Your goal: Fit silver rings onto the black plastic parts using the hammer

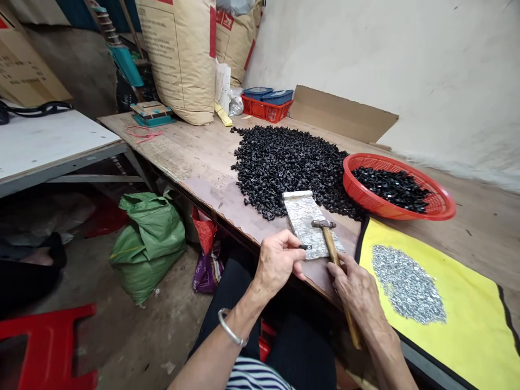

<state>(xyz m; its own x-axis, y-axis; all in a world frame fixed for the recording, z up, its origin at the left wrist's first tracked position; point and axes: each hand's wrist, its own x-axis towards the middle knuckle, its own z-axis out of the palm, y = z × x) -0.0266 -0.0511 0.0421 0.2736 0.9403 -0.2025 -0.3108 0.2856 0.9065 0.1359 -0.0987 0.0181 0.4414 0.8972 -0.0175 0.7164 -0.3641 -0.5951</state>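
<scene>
My left hand (278,259) pinches a small black plastic part (305,247) over the near end of a worn metal plate (298,214). A light ring-like spot shows on the part. In my right hand (357,284) is a hammer (331,244), gripped partway along its wooden handle, its head above the plate. Beyond the plate spreads a big heap of small black parts (284,162). Right of my right hand, a pile of tiny silvery metal pieces (408,284) lies on a yellow cloth (467,303).
A red plastic basket (442,203) with black parts stands at the right. Behind the heap are a red crate (266,111) with blue containers, a cardboard strip (341,114) and large paper sacks (179,59). A green sack (150,238) and red stool (49,346) are on the floor.
</scene>
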